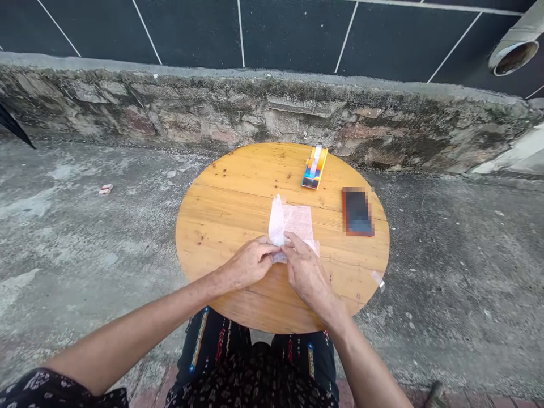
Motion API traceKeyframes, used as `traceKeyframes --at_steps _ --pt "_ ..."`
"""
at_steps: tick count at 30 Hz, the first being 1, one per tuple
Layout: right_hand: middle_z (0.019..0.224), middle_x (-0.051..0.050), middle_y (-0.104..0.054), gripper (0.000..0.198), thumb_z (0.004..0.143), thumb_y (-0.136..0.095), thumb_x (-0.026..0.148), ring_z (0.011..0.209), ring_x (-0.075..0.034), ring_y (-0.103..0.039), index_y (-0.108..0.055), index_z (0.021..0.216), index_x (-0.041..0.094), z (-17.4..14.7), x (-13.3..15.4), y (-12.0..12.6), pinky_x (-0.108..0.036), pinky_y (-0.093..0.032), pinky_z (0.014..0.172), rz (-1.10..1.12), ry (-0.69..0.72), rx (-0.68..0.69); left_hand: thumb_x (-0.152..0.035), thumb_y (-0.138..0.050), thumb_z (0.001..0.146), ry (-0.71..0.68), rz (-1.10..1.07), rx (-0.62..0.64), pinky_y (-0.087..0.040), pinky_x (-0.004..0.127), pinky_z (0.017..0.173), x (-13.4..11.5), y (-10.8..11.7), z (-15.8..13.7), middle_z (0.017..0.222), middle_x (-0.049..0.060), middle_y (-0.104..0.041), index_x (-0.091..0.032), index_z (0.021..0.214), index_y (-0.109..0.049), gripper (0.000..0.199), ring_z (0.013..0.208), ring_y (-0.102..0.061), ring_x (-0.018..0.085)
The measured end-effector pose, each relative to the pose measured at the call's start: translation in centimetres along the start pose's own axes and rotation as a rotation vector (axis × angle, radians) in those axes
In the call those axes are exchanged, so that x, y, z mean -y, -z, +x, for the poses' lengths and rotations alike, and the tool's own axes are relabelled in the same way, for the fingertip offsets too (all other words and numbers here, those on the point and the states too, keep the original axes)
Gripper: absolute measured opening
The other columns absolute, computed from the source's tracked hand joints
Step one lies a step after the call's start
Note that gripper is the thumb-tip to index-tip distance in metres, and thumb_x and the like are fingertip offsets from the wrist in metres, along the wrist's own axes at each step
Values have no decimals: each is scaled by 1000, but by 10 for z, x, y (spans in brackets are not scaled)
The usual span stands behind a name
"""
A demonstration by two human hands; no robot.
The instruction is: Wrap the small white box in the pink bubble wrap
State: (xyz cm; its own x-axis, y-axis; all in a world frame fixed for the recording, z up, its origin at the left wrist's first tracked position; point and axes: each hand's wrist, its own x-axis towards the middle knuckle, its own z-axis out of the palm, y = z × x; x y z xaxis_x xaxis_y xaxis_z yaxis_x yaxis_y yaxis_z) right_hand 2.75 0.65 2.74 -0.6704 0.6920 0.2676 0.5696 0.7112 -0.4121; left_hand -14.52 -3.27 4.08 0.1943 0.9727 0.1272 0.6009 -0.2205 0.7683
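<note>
A pale pink, translucent sheet that looks like bubble wrap (pixel 298 218) lies on the round wooden table (pixel 221 226), its left side folded over in a whiter strip. My left hand (pixel 250 262) has thumb and fingers pinched on the near left edge of the sheet. From the other side my right hand (pixel 306 265) grips the same near edge, fingers bent and its index finger resting on the fold. The fingertips of both hands almost meet. Part of the sheet's near edge is hidden under them.
Toward the table's far side stands a yellow and blue tape dispenser (pixel 314 168). A phone-like dark slab with an orange edge (pixel 358 212), blurred out, lies at the right. A strip of clear tape (pixel 377 279) hangs off the right rim. A stone ledge (pixel 238 110) runs behind the table.
</note>
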Motion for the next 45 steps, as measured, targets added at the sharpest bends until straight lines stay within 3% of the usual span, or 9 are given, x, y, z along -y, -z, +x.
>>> traceKeyframes --at_steps 5,8,12,18,28,33,38,42,45 --pt "132 -16 -56 33 82 -44 1 111 -26 -58 -68 102 9 -1 2 2 -42 -49 98 -83 55 -16 -7 -49 82 -98 41 -165 -52 32 81 8 -7 -19 95 8 -64 -17 107 -67 32 90 -61 19" --pt "130 -15 -57 32 82 -44 1 110 -25 -58 -68 101 10 -1 1 2 -42 -48 99 -75 68 -12 -11 -53 82 -210 179 -290 -52 38 85 16 -14 -29 106 12 -63 -15 109 -64 30 99 -60 23" --pt "127 -14 -58 32 83 -43 1 111 -24 -57 -67 102 11 0 0 2 -42 -47 100 -63 78 -17 -11 -54 84 -394 326 -311 -49 48 97 28 -24 -31 124 15 -60 -16 119 -58 36 117 -55 27" --pt "122 -14 -61 34 81 -43 0 111 -24 -57 -67 104 11 1 3 4 -41 -48 99 -72 82 -18 -9 -51 88 -536 391 -337 -53 46 96 35 -28 -22 117 13 -66 -15 117 -61 31 116 -57 25" --pt "119 -14 -62 37 80 -43 -2 112 -23 -58 -67 105 12 4 4 5 -40 -49 98 -40 61 -12 -12 -51 90 -503 340 -370 -52 46 97 37 -34 -19 115 12 -67 -16 115 -63 28 116 -56 24" --pt "125 -10 -60 37 86 -42 3 116 -19 -58 -67 108 18 -4 -1 24 -37 -49 100 142 81 -43 -12 -50 90 -509 381 -344 -52 44 94 34 -30 -15 110 10 -68 -16 111 -63 26 109 -58 23" --pt "111 -9 -66 25 91 -46 15 106 -20 -62 -66 105 21 -35 -24 48 -38 -51 94 214 -107 -277 -9 -53 87 -531 432 -289 -52 41 93 30 -24 -14 109 9 -68 -13 106 -63 22 106 -56 24" --pt "100 -8 -67 17 90 -49 20 95 -20 -64 -64 98 20 -58 -37 43 -36 -53 84 198 -252 -295 -7 -52 87 -539 433 -270 -50 41 94 32 -25 -13 113 10 -67 -12 109 -62 25 107 -55 24" --pt "107 -9 -65 18 89 -51 19 102 -22 -61 -63 102 20 -55 -32 35 -41 -49 91 149 -209 -304 -7 -52 87 -540 419 -265 -50 42 92 35 -26 -13 114 9 -67 -14 110 -61 26 107 -55 24"
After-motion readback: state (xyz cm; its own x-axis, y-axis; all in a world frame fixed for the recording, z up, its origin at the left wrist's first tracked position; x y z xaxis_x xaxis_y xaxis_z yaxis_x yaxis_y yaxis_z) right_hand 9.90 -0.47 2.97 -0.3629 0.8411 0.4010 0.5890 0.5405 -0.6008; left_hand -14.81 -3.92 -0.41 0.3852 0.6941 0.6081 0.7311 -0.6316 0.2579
